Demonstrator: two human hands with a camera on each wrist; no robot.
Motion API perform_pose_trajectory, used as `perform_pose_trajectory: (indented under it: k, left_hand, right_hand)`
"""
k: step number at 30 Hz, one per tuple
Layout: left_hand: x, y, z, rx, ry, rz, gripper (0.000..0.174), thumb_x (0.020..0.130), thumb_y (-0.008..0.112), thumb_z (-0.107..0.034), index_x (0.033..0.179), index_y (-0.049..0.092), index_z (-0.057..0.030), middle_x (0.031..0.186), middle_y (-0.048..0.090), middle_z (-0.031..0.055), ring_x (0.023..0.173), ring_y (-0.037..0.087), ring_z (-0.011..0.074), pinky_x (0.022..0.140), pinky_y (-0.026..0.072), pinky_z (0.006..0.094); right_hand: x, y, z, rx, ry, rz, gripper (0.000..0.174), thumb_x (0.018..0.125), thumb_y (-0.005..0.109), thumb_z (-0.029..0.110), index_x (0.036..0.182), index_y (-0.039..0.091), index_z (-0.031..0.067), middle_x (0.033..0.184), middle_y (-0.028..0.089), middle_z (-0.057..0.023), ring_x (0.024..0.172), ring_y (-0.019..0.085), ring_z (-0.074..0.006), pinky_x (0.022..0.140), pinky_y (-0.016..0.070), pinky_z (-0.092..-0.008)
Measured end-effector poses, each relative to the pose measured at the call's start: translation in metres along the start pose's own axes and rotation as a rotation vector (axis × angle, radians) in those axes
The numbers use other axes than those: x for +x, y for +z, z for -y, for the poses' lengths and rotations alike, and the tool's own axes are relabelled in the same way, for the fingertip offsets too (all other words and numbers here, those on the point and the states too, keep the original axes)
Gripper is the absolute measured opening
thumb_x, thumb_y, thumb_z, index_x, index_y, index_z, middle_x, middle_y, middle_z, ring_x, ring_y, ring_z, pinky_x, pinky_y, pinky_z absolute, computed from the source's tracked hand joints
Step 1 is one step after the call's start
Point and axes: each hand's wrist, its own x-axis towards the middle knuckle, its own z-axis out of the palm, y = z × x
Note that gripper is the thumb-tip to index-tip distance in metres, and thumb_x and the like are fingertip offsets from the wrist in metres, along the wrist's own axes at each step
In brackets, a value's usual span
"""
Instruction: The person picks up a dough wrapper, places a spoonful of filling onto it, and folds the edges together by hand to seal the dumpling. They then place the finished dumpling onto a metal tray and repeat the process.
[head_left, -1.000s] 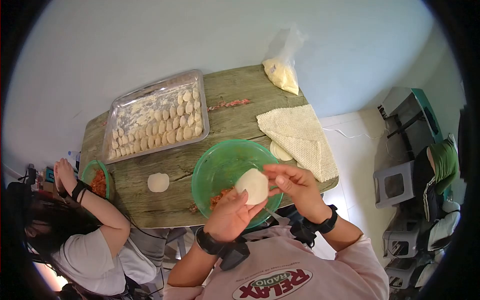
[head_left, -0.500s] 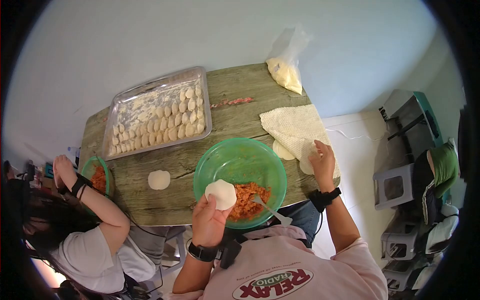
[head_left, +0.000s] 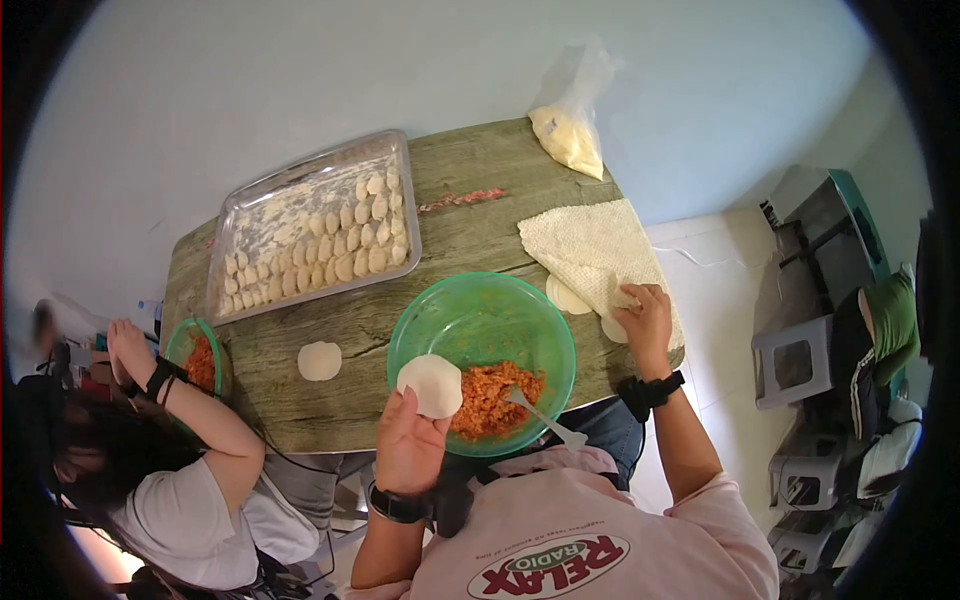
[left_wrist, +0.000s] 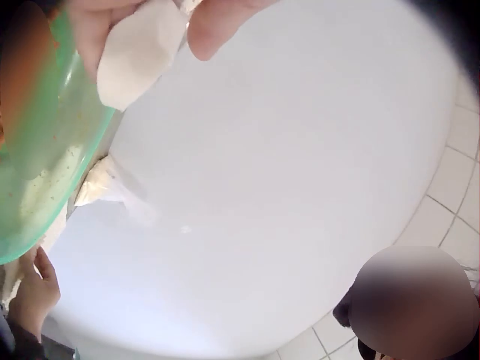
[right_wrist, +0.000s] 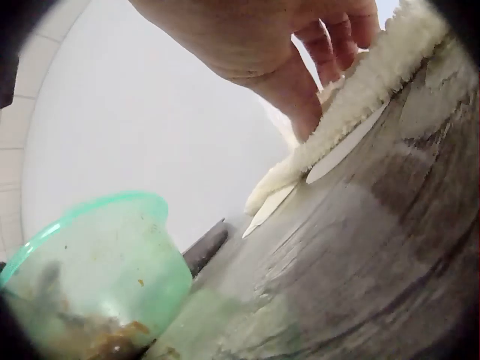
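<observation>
A round dough wrapper point(head_left: 431, 386) is held by my left hand point(head_left: 408, 450), the thumb over its near edge, at the near left of the green bowl point(head_left: 482, 285). Orange-red filling point(head_left: 492, 395) lies in that bowl with a light-coloured spoon point(head_left: 545, 418) in it. At the table's right side my right hand point(head_left: 647, 325) pinches the edge of a cream textured towel point(head_left: 580, 235). In the right wrist view the thumb point(right_wrist: 304, 112) presses on the towel point(right_wrist: 352, 112). Flat wrappers point(right_wrist: 349, 146) stick out from beneath it.
One wrapper point(head_left: 320, 361) lies left of the bowl. Behind it, a metal tray point(head_left: 300, 297) carries rows of dumplings. A bag of pale flour point(head_left: 567, 140) stands at the back. To the left, another person point(head_left: 190, 510) sits by a smaller green bowl point(head_left: 222, 365) of filling.
The right hand left the wrapper, moved right to the towel and now pinches its edge. My left hand has shifted left with the wrapper, uncovering the filling and spoon.
</observation>
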Motion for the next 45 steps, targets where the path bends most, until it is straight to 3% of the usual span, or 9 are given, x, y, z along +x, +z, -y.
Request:
perform_pose_trajectory:
  k: [7, 10, 14, 17, 27, 31, 36, 39, 45]
  left_hand:
    - [0.006, -0.004, -0.003, -0.001, 0.033, 0.074, 0.037, 0.095, 0.047, -0.018, 0.127, 0.041, -0.0013, 0.128, 0.050, 0.0127, 0.119, 0.048, 0.0244, 0.103, 0.0376, 0.0420]
    - [0.006, -0.007, -0.008, 0.029, 0.051, 0.117, 0.038, 0.094, 0.049, -0.022, 0.127, 0.044, -0.0042, 0.127, 0.051, 0.0113, 0.118, 0.049, 0.0243, 0.103, 0.0381, 0.0414]
    - [0.007, -0.011, -0.010, -0.161, 0.064, 0.076, 0.029, 0.093, 0.050, -0.023, 0.118, 0.051, -0.0072, 0.123, 0.055, 0.0080, 0.113, 0.053, 0.0231, 0.098, 0.0421, 0.0419]
    - [0.011, -0.021, -0.009, -0.373, -0.014, 0.056, 0.027, 0.092, 0.052, -0.024, 0.115, 0.054, -0.0097, 0.121, 0.057, 0.0054, 0.111, 0.055, 0.0221, 0.096, 0.0445, 0.0407]
    - [0.009, -0.027, -0.010, -0.223, -0.111, -0.042, 0.022, 0.092, 0.052, -0.013, 0.113, 0.055, -0.0094, 0.121, 0.056, 0.0071, 0.109, 0.055, 0.0198, 0.095, 0.0459, 0.0403]
    - [0.003, -0.027, -0.013, -0.210, -0.106, -0.049, 0.023, 0.091, 0.051, -0.011, 0.114, 0.055, -0.0078, 0.122, 0.055, 0.0087, 0.111, 0.054, 0.0207, 0.096, 0.0453, 0.0402]
    - [0.001, -0.029, -0.007, -0.167, -0.086, -0.070, 0.023, 0.091, 0.050, -0.008, 0.114, 0.054, -0.0055, 0.122, 0.053, 0.0123, 0.115, 0.051, 0.0259, 0.097, 0.0440, 0.0408]
    - [0.000, -0.030, -0.006, -0.200, -0.074, -0.095, 0.024, 0.091, 0.050, -0.008, 0.114, 0.054, -0.0051, 0.122, 0.053, 0.0126, 0.115, 0.051, 0.0277, 0.097, 0.0437, 0.0413]
    - [0.001, -0.033, -0.005, -0.196, -0.084, -0.054, 0.025, 0.092, 0.050, -0.011, 0.116, 0.052, -0.0061, 0.121, 0.054, 0.0102, 0.117, 0.050, 0.0242, 0.098, 0.0436, 0.0412]
  right_hand:
    - [-0.012, -0.009, 0.005, 0.098, 0.088, 0.145, 0.013, 0.065, 0.068, -0.001, 0.076, 0.065, 0.0047, 0.077, 0.059, -0.0093, 0.082, 0.055, -0.0277, 0.075, 0.0439, -0.0349]
    - [-0.025, -0.032, 0.025, 0.422, 0.153, 0.512, 0.019, 0.063, 0.070, -0.003, 0.080, 0.065, 0.0044, 0.079, 0.060, -0.0082, 0.083, 0.055, -0.0271, 0.075, 0.0441, -0.0335]
    - [-0.037, -0.059, 0.053, 0.421, 0.051, 0.496, 0.036, 0.060, 0.071, -0.004, 0.094, 0.066, 0.0073, 0.084, 0.059, -0.0073, 0.084, 0.054, -0.0259, 0.075, 0.0441, -0.0333]
    - [-0.048, -0.070, 0.064, 0.378, -0.344, 0.649, 0.055, 0.057, 0.073, 0.000, 0.109, 0.065, 0.0175, 0.094, 0.054, -0.0043, 0.089, 0.051, -0.0244, 0.076, 0.0421, -0.0344]
    - [-0.054, -0.063, 0.099, 0.360, -0.689, 0.738, 0.035, 0.067, 0.073, 0.018, 0.102, 0.067, 0.0167, 0.096, 0.052, -0.0024, 0.088, 0.049, -0.0238, 0.075, 0.0403, -0.0341]
    - [-0.051, -0.052, 0.103, 0.373, -0.614, 0.689, 0.030, 0.068, 0.073, 0.018, 0.098, 0.067, 0.0122, 0.090, 0.054, -0.0036, 0.083, 0.051, -0.0244, 0.070, 0.0418, -0.0347]
    - [-0.046, -0.053, 0.107, 0.539, -0.115, 0.676, 0.024, 0.075, 0.070, 0.013, 0.096, 0.064, 0.0035, 0.073, 0.056, -0.0102, 0.066, 0.054, -0.0259, 0.059, 0.0425, -0.0322]
    - [-0.046, -0.053, 0.110, 0.602, -0.022, 0.618, 0.022, 0.077, 0.069, 0.013, 0.095, 0.064, 0.0022, 0.075, 0.057, -0.0122, 0.067, 0.055, -0.0261, 0.059, 0.0426, -0.0316]
    - [-0.049, -0.043, 0.118, 0.643, -0.135, 0.763, 0.017, 0.081, 0.065, 0.011, 0.095, 0.066, 0.0017, 0.080, 0.060, -0.0091, 0.070, 0.058, -0.0207, 0.062, 0.0450, -0.0289]
